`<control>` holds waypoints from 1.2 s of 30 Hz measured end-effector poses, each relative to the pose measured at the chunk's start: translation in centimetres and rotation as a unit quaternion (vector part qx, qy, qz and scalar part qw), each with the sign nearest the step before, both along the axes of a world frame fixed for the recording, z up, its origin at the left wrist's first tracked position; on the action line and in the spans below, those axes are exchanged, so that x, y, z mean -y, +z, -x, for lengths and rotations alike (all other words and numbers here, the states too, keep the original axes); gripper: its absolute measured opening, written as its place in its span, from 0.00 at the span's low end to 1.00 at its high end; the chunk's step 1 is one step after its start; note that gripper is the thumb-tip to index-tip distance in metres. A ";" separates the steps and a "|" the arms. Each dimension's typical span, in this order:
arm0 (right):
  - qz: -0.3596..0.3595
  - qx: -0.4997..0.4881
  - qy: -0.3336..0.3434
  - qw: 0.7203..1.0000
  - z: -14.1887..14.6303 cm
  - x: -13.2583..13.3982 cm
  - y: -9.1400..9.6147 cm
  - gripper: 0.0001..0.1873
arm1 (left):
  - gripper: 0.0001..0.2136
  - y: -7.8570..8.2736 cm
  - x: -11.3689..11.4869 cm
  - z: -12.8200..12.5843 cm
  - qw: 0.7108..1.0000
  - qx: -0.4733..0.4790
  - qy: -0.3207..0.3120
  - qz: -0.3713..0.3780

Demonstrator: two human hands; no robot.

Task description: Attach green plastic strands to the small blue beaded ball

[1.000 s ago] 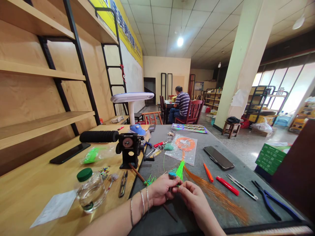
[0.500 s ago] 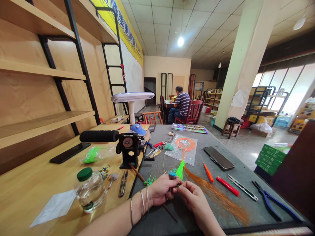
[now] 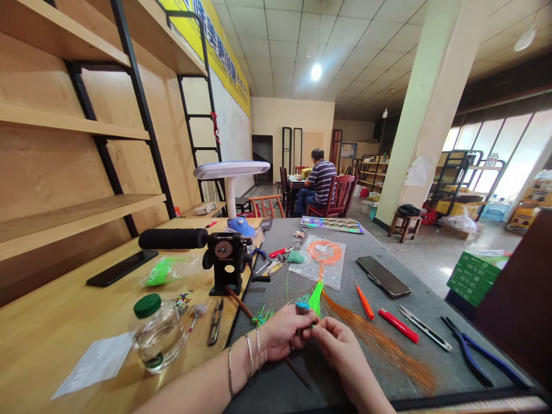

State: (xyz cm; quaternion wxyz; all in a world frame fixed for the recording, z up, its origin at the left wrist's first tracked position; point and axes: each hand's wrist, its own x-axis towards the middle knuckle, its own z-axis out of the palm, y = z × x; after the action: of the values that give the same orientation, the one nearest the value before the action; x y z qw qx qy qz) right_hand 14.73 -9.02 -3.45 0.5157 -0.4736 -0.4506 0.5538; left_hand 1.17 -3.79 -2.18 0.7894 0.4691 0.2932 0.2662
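Observation:
My left hand (image 3: 282,332) and my right hand (image 3: 340,344) meet at the near edge of the grey table (image 3: 414,287), fingers pinched together on a small tuft of green and blue thread (image 3: 311,300) that sticks up between them. Metal bangles ring my left wrist. A long fan of orange thread (image 3: 379,345) lies on the table just right of my right hand. More green thread ends (image 3: 262,315) lie left of my left hand, beside a thin brown stick (image 3: 241,305).
A black hand-crank tool (image 3: 226,261) with a foam handle, a plastic bottle (image 3: 157,332), snips (image 3: 214,322), two phones (image 3: 383,276), red and orange cutters (image 3: 399,325), pliers (image 3: 474,351) and a desk lamp (image 3: 233,190) surround me. A seated person (image 3: 317,184) is far behind.

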 end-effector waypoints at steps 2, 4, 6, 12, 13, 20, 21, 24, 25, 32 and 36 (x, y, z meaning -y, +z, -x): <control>-0.003 -0.003 0.001 1.000 0.0 0.0 0.0 0.26 | 0.20 0.0 0.1 0.0 1.000 -0.003 0.001 -0.001; -0.003 -0.003 0.001 1.000 0.1 0.0 0.2 0.26 | 0.20 0.1 0.1 -0.1 1.000 -0.004 0.003 -0.004; -0.004 -0.003 0.001 1.000 0.1 0.1 0.4 0.26 | 0.20 0.3 0.2 -0.1 1.000 -0.004 0.006 -0.007; -0.005 0.006 0.000 1.000 0.1 0.4 0.6 0.25 | 0.21 0.6 0.5 -0.2 1.000 -0.004 0.011 -0.012; -0.006 0.007 0.003 1.000 0.1 0.4 0.6 0.24 | 0.21 0.7 0.5 -0.2 1.000 -0.007 0.010 -0.014; -0.009 0.010 0.004 1.000 0.0 0.2 0.3 0.24 | 0.21 0.6 0.5 -0.2 1.000 -0.011 0.011 -0.013; -0.008 0.009 0.004 1.000 0.0 0.2 0.4 0.25 | 0.21 0.6 0.5 -0.2 1.000 -0.010 0.013 -0.012; -0.007 0.012 0.004 1.000 0.0 0.3 0.5 0.24 | 0.20 0.4 0.5 -0.2 1.000 -0.011 0.013 -0.009; -0.006 0.014 0.004 1.000 0.0 0.3 0.5 0.24 | 0.20 0.4 0.5 -0.1 1.000 -0.012 0.012 -0.009; -0.010 0.015 -0.006 1.000 -0.1 0.2 0.1 0.27 | 0.21 0.6 0.6 -0.2 1.000 -0.012 0.014 -0.016; 0.001 0.008 -0.007 1.000 -0.1 0.1 0.1 0.29 | 0.21 0.4 0.5 -0.2 0.999 -0.010 0.015 -0.026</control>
State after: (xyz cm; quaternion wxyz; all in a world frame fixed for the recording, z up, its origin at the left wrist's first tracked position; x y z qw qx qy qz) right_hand 14.85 -9.14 -3.40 0.5152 -0.4818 -0.4508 0.5470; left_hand 1.36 -4.33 -1.79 0.7696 0.4880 0.3012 0.2807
